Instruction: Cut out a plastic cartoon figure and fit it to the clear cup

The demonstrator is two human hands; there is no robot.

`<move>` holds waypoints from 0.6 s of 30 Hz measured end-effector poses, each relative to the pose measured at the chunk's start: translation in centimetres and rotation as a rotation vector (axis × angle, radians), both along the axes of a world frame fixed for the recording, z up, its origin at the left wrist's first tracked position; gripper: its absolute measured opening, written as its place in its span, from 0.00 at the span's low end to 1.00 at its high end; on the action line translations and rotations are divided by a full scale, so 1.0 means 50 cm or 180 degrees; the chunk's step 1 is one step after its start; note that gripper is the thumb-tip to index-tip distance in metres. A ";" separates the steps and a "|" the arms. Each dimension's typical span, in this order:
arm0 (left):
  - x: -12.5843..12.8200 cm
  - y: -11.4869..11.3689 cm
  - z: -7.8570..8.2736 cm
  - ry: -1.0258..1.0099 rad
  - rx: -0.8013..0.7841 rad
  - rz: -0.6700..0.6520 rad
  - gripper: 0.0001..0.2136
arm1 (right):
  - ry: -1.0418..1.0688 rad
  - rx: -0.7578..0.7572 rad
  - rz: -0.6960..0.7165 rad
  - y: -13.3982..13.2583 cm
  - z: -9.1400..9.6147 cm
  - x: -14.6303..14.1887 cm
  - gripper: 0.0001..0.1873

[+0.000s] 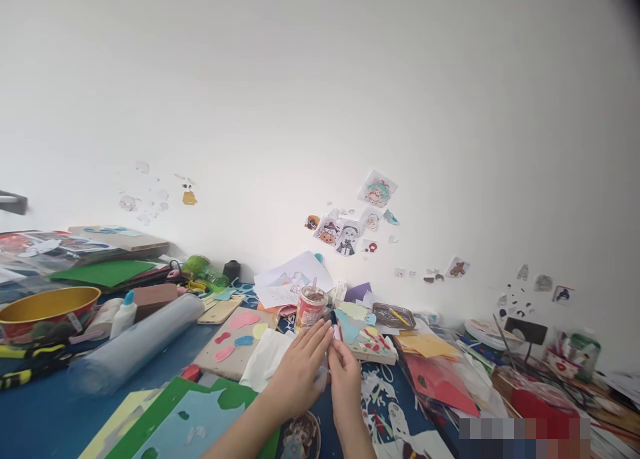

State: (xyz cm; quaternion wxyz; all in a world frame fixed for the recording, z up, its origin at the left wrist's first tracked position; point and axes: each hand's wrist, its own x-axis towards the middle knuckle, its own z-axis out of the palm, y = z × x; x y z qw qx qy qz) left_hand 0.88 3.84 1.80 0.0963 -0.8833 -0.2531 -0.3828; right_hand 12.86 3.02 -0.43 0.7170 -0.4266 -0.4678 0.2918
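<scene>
My left hand (300, 369) and my right hand (346, 375) meet above the middle of the table. The left fingers lie long and pressed together, hiding what may be under them. A small pale pink piece (337, 331) shows at the right fingertips, pinched there; its kind is unclear. Just beyond stands a cup (311, 307) with a red and white label. White paper (265, 357) lies beside my left hand, partly over a grey-brown board (210, 355) with pink, yellow, red and blue cutouts. Below my wrists is a round picture of a cartoon figure (300, 437).
Green and light blue sheets (195, 422) lie front left, near a clear plastic roll (137, 342). A white glue bottle (124, 315) and red-gold bowl (50, 315) stand left. Right are a dark tray (393, 315), paper scraps (383, 399) and a red folder (443, 382). A wall rises behind.
</scene>
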 end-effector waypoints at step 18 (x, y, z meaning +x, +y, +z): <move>-0.013 -0.008 0.014 -0.0027 -0.0813 -0.0455 0.39 | -0.0605 0.0156 -0.0476 0.007 -0.015 0.018 0.17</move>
